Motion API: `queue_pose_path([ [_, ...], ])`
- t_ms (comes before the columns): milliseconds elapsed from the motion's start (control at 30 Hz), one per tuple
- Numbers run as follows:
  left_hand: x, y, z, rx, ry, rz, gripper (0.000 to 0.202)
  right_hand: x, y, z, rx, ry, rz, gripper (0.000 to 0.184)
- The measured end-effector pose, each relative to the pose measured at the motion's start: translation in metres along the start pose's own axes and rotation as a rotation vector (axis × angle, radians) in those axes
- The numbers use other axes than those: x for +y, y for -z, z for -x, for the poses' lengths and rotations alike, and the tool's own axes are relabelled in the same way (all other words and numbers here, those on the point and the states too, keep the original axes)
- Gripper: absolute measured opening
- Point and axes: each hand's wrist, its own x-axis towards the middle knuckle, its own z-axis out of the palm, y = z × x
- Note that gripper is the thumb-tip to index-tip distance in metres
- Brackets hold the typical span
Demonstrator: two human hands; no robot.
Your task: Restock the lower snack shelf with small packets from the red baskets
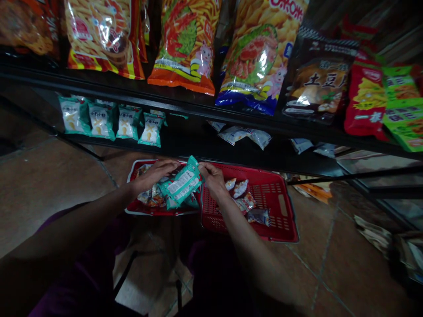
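Note:
My right hand [212,177] pinches the upper corner of a teal snack bag [183,184], its printed back facing up. The bag is tilted over the left red basket [148,213], with more small snack packs beneath it. Reaching in from the left, my left hand [157,171] is above that same basket, just beside the bag. Its fingers are stretched out and appear to hold nothing. The right red basket [287,220] stands close alongside, partly behind my right forearm, with several small snack packs [243,202] inside.
Behind the baskets, a black lower shelf [191,143] holds a row of teal-and-white snack bags [127,121] and some lying bluish packs [244,135]. Large snack bags [185,44] line the upper shelf [185,99]. Flattened packaging [312,189] lies on the tiled floor to the right.

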Motion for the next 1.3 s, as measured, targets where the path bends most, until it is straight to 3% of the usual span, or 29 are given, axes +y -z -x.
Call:
queue_pose_path([
  [167,-0.004,-0.006,0.004,-0.096,0.121,-0.045,0.037,0.000,-0.006,-0.002,-0.042,0.003,0.008,0.021],
  [300,-0.003,-0.014,0.006,-0.179,0.209,0.095,0.042,0.004,-0.006,-0.005,-0.019,-0.001,-0.009,0.026],
  [500,0.003,-0.024,0.004,-0.060,0.220,0.352,0.044,0.000,-0.005,0.003,0.142,-0.118,-0.180,0.047],
  [600,0.004,-0.026,0.001,0.045,0.185,0.417,0.036,-0.005,-0.005,0.013,0.054,-0.272,-0.244,0.050],
  [767,0.006,-0.029,-0.003,0.043,0.164,0.529,0.030,-0.006,-0.003,0.031,-0.129,-0.375,-0.174,0.048],
  [933,0.007,-0.031,-0.004,0.043,0.133,0.548,0.033,-0.006,-0.001,0.044,-0.194,-0.396,-0.195,0.055],
  [1067,0.007,-0.034,-0.004,0.054,0.135,0.545,0.036,-0.003,0.000,0.050,-0.239,-0.314,-0.188,0.051],
  [1300,0.009,-0.036,-0.001,0.059,0.138,0.565,0.032,0.007,0.000,0.050,-0.184,-0.265,-0.159,0.047],
])
